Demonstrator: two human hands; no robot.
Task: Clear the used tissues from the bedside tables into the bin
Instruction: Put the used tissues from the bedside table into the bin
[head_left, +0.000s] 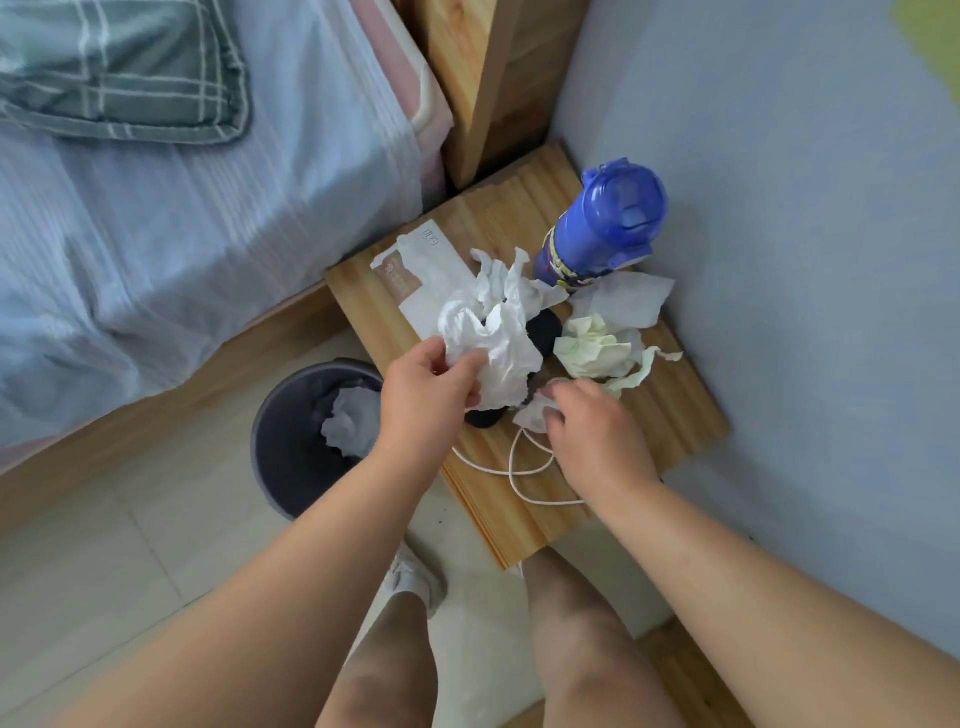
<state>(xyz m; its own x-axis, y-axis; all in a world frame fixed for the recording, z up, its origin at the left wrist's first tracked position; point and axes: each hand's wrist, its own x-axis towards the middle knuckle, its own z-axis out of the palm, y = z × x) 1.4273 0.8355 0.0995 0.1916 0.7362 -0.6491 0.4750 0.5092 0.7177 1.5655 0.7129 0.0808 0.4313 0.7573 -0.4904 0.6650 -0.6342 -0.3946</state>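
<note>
My left hand grips a big crumpled white tissue just above the wooden bedside table. Lower on the table, my right hand closes on a small white tissue. A pale yellow-green crumpled tissue and a flat white tissue lie toward the wall. The grey round bin stands on the floor left of the table, with a crumpled white tissue inside it.
A blue bottle stands at the back of the table by the wall. A white tissue pack, a black object and a white cable also lie on the table. The bed is left.
</note>
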